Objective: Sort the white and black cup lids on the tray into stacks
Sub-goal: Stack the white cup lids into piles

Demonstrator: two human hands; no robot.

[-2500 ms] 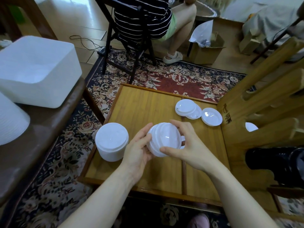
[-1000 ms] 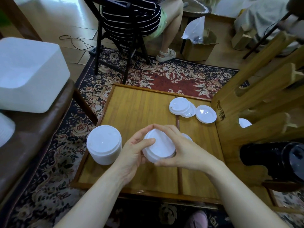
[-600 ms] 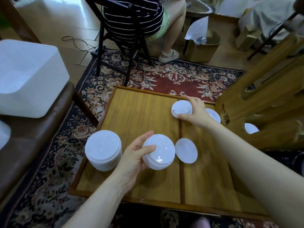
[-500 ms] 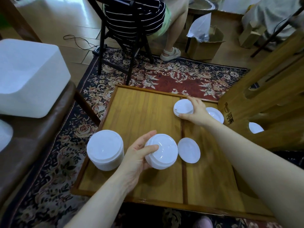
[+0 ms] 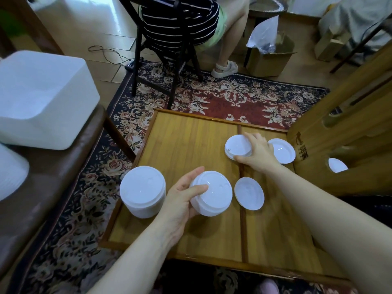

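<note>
L hand (image 5: 180, 200) grips a short stack of white lids (image 5: 211, 193) just above the tray (image 5: 191, 136), prob. kept ready to take more. R hand (image 5: 257, 153) pinches a lid pair (image 5: 237, 146) at far right; two loose lids (image 5: 249, 193) (image 5: 283, 150) lie nearby (no black ones seen). Tall finished stack (image 5: 142, 190) sits at near-left edge, out of the way.

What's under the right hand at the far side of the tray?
The right hand grips a white lid on the tray. A second rim shows beneath it, so likely two lids. Another lid lies partly behind the hand; whether they overlap is hidden.
</note>
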